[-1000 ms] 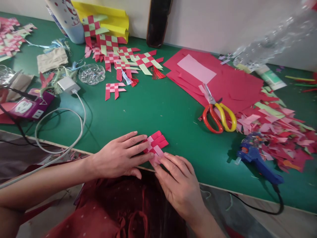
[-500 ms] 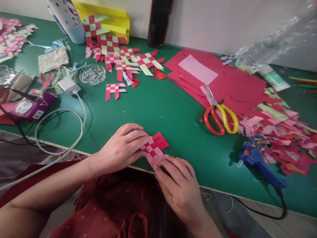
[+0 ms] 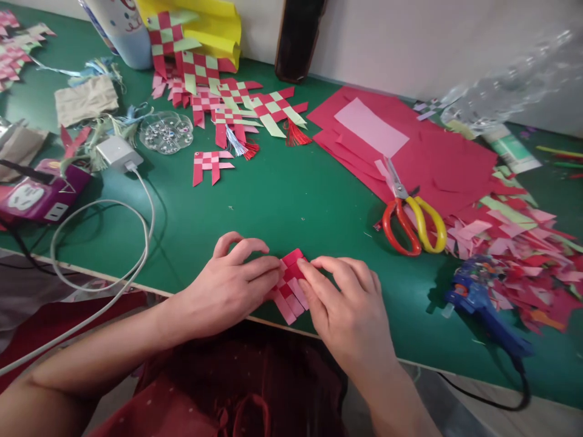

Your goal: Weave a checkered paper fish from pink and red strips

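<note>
A small woven piece of red and pink paper strips (image 3: 291,285) lies on the green table (image 3: 291,200) near its front edge. My left hand (image 3: 230,285) presses on its left side with curled fingers. My right hand (image 3: 346,306) covers its right side, fingertips pinching the strips at the top right corner. Both hands hold the piece flat against the table.
Finished woven paper shapes (image 3: 228,103) lie at the back. Red paper sheets (image 3: 410,145) and red-and-yellow scissors (image 3: 412,218) are to the right, with a heap of paper scraps (image 3: 519,237) and a blue glue gun (image 3: 483,303). A white charger and cable (image 3: 118,155) lie left.
My right hand has moved from the piece's lower edge up onto its right side. My left hand's fingers have curled in. The view has shifted slightly.
</note>
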Available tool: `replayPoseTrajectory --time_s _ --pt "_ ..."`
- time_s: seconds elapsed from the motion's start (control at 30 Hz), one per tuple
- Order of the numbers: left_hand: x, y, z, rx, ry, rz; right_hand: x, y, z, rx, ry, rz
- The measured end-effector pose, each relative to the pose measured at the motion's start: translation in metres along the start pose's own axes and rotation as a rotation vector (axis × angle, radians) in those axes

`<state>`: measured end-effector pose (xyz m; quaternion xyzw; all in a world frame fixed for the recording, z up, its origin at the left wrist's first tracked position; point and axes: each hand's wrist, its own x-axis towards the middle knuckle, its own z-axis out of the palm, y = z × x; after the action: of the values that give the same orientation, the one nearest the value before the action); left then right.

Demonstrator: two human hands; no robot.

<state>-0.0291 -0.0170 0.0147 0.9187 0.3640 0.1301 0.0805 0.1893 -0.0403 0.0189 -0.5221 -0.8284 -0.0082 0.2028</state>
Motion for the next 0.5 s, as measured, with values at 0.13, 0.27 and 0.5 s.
replayPoseTrajectory --time_s 0.13,0.27,0.5 --pt "0.002 -0.003 0.005 -0.036 0.014 0.021 0.008 -0.005 0.011 -0.055 -0.063 0.01" --pt "0.005 -0.006 0.007 -0.032 0.013 0.001 0.003 -0.006 0.014 -0.068 -0.083 0.034" --pt "0.008 -0.007 -0.001 -0.065 -0.054 -0.072 -0.002 -0.009 0.018 -0.069 -0.038 0.079"
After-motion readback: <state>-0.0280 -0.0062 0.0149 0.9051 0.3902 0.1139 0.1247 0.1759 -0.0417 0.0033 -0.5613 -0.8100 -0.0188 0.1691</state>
